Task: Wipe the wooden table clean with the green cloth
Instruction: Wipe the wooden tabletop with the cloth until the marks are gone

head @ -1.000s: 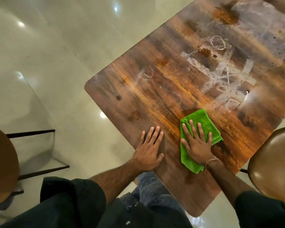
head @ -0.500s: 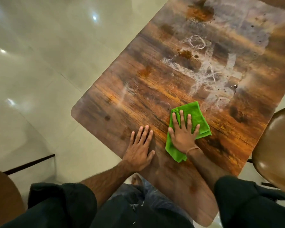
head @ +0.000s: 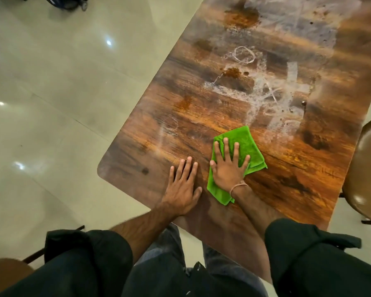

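The wooden table [head: 287, 168] runs diagonally from the bottom middle to the top right. White smears and scribbles [head: 272, 93] and brown stains [head: 231, 72] cover its middle and far part. A folded green cloth [head: 247, 144] lies near the table's near left corner. My right hand [head: 228, 168] presses flat on the cloth with fingers spread. My left hand [head: 183, 187] rests flat on the bare wood just left of the cloth, fingers straight.
A brown chair seat [head: 366, 179] stands close to the table's right edge. Another brown seat [head: 7, 273] with dark legs shows at the bottom left. Glossy pale floor tiles [head: 62, 103] lie to the left. A dark object [head: 66, 2] sits at the top left.
The cloth under my right hand has slid a little to the left, closer to my left hand. The view has tilted, showing more of the table's far part.
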